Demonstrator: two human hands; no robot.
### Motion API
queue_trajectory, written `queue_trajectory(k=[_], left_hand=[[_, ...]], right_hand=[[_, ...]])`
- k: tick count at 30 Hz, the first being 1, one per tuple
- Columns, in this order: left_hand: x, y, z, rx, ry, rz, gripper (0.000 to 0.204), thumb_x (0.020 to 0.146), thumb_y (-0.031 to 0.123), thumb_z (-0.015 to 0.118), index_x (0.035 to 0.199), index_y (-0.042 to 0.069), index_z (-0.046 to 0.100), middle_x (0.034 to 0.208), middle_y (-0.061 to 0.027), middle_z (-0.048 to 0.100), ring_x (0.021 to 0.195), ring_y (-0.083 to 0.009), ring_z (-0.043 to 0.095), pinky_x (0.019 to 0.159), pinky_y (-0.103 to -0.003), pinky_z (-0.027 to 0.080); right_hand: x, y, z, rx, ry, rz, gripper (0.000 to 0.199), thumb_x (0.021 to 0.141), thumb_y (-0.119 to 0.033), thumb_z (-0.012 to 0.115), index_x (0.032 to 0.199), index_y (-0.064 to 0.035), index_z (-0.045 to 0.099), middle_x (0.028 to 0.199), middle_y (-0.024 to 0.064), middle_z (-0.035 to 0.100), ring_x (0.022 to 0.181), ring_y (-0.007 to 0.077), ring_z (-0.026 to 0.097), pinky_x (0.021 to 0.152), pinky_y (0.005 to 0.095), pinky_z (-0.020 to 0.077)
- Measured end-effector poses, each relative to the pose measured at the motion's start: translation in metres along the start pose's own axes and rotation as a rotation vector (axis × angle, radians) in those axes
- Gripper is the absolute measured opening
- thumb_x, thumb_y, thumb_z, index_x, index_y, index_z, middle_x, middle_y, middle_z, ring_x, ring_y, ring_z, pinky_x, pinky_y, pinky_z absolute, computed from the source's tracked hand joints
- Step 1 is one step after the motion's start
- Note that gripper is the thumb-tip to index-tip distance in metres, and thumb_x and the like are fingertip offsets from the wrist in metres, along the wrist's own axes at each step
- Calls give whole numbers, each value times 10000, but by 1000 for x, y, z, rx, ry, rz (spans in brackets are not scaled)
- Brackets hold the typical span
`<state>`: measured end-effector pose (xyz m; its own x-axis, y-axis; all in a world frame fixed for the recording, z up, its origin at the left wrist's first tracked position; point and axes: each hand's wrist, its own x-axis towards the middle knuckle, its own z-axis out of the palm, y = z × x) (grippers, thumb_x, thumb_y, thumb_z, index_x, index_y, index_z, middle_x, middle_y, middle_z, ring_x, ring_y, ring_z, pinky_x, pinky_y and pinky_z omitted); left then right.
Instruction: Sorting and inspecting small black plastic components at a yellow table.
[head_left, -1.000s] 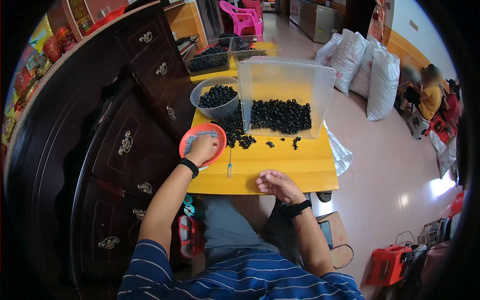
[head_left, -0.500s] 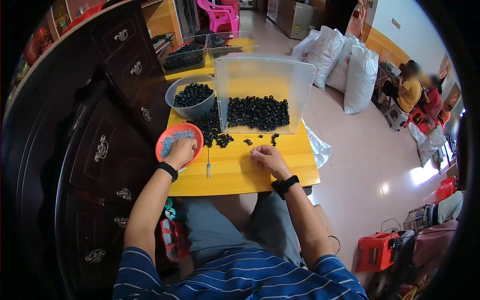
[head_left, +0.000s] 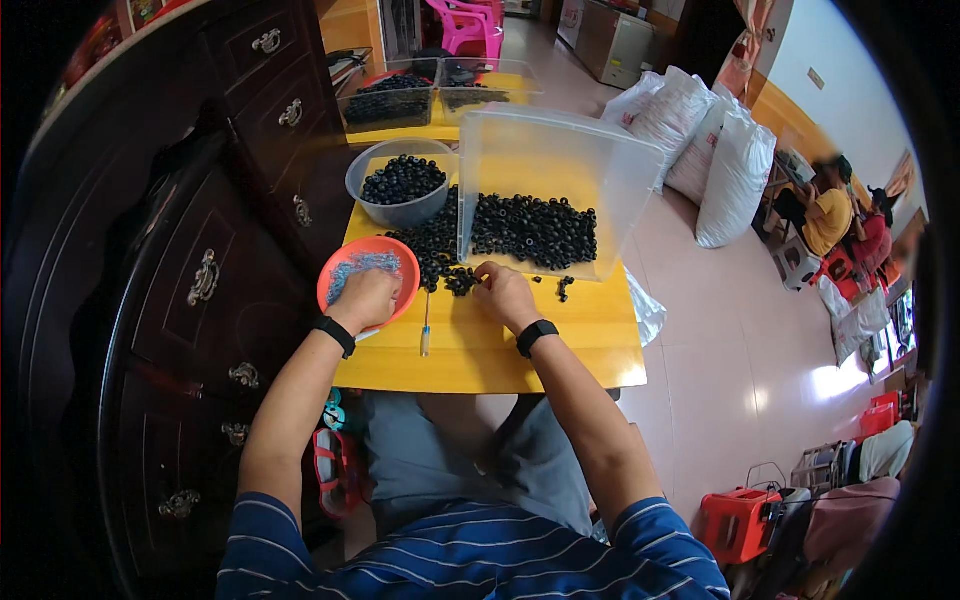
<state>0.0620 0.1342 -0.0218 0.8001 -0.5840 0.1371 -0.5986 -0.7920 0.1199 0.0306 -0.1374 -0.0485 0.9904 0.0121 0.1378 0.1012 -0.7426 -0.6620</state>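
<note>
A big dark wooden cabinet (head_left: 180, 260) with metal handles stands along the left side, and a yellow bench (head_left: 560, 345) sits right beside it. On the bench a clear plastic box (head_left: 560, 170) lies tipped on its side, with its open mouth facing the person, and a heap of small black beads (head_left: 530, 225) spills out of it onto the bench top. Left of the box is a gray bowl (head_left: 400, 210) full of the same black beads. Nearer to the person, at the left edge of the bench, is an orange bowl (head_left: 345, 270) with little blue bits inside. The left hand (head_left: 365, 298) rests on the near rim of the orange bowl, with its fingers curled down into it; you cannot tell if it is gripping any of the blue bits. The right hand (head_left: 503, 292) lies on the bench just in front of the clear box, at the near edge of the bead heap. Its fingers are bent close together and touch a few loose beads, but it is too small to tell if one is pinched. Between the two hands a thin tool (head_left: 426, 330) with a pale handle lies flat on the bench, and neither hand touches it. Each wrist wears a black band.
</note>
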Motion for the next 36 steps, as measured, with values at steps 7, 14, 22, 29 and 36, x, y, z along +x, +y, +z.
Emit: queue_trajectory(k=[7,14,22,29,36], left_hand=[[-23,10,-16,-224,270,-48,48,740,28,613,765,26,573,715,-172,616,678,-359,621,590,-436,473],[-56,56,-25,-588,349,-204,106,741,-54,614,751,18,538,651,-132,594,581,-255,639,523,-339,464],[-74,89,-3,-796,366,-246,109,752,-69,618,761,14,547,644,-51,584,535,-103,606,497,-264,443],[-65,112,13,-926,391,-237,68,787,-28,658,826,9,617,691,-38,626,554,-82,579,524,-249,454],[-43,151,12,-929,406,-139,58,833,3,690,886,-15,678,712,5,630,568,-23,515,527,-208,425]], right_hand=[[10,-25,11,-61,-25,6,257,800,-210,705,1036,-109,686,1005,159,673,935,353,654,828,451,519],[16,-24,23,-136,-32,-36,234,834,-264,681,999,-98,692,1004,157,663,953,347,645,820,450,521],[-1,2,3,108,130,-48,186,892,-219,657,926,-37,640,878,131,687,748,312,674,694,393,529],[-81,-9,-29,1116,-163,262,159,961,-148,624,1090,-58,603,856,7,636,749,84,602,691,226,490],[-111,18,-5,1292,-136,216,201,995,-210,584,1092,-45,642,824,-4,619,735,84,567,720,231,479]])
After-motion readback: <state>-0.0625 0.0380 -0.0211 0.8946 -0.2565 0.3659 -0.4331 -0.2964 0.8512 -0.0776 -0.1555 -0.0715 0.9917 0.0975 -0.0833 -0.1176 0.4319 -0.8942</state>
